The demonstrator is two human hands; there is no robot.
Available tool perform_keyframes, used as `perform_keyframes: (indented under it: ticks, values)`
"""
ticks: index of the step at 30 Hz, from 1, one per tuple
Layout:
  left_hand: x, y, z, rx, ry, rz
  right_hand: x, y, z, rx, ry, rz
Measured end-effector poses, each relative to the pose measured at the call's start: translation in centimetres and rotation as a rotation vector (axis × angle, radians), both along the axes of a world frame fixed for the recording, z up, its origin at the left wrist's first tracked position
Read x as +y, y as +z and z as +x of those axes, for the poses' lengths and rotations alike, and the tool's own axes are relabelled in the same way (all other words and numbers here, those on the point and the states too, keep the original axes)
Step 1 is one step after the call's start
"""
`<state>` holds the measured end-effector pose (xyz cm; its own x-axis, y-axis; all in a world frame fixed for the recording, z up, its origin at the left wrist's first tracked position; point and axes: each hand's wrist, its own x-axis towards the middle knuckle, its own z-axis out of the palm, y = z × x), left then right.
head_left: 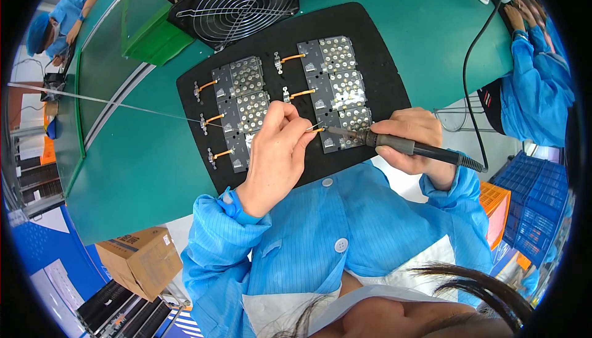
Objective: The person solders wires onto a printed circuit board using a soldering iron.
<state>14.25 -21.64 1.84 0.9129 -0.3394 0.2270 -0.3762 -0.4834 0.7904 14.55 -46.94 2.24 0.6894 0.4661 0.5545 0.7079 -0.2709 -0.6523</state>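
My right hand (412, 137) grips a soldering iron (404, 145) with a black handle, its tip pointing left. The tip is at the left edge of the nearest circuit board (336, 139) in the right column, by a short orange strip. My left hand (277, 150) is closed in a pinch just left of the tip. A thin solder wire (315, 126) sticks out from its fingertips toward the iron. Boards with round pale parts lie in two columns; the left column (246, 76) is partly covered by my left hand. Orange strips (302, 94) join small metal connectors to them.
A black mat (382, 54) lies under the boards on a green table (431, 17). A fan (243, 5) stands at the back beside a green box (151, 36). The iron's cord (467, 79) hangs at the right. Other people in blue sit at left and right.
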Motion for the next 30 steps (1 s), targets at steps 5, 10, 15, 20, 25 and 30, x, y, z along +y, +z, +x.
perform_keyframes:
  ticks: [5, 10, 15, 20, 25, 30]
  values:
    - [-0.02, 0.02, -0.04, -0.008, -0.004, -0.003, 0.00, 0.11, -0.08, 0.011, 0.020, 0.008]
    - [-0.11, 0.21, -0.08, 0.001, 0.000, 0.002, -0.09, 0.05, 0.05, -0.002, 0.012, 0.013]
    - [-0.15, 0.18, -0.08, 0.015, 0.002, -0.007, -0.09, -0.08, -0.03, 0.006, 0.004, 0.037]
    - [-0.18, 0.27, -0.04, 0.013, 0.003, 0.003, -0.09, -0.02, 0.12, -0.017, 0.031, 0.030]
    - [-0.20, 0.26, -0.07, 0.016, 0.006, 0.003, -0.14, -0.14, -0.02, -0.004, 0.025, 0.043]
    - [-0.21, 0.26, -0.16, 0.016, 0.007, 0.004, -0.08, -0.03, -0.06, 0.017, 0.016, 0.046]
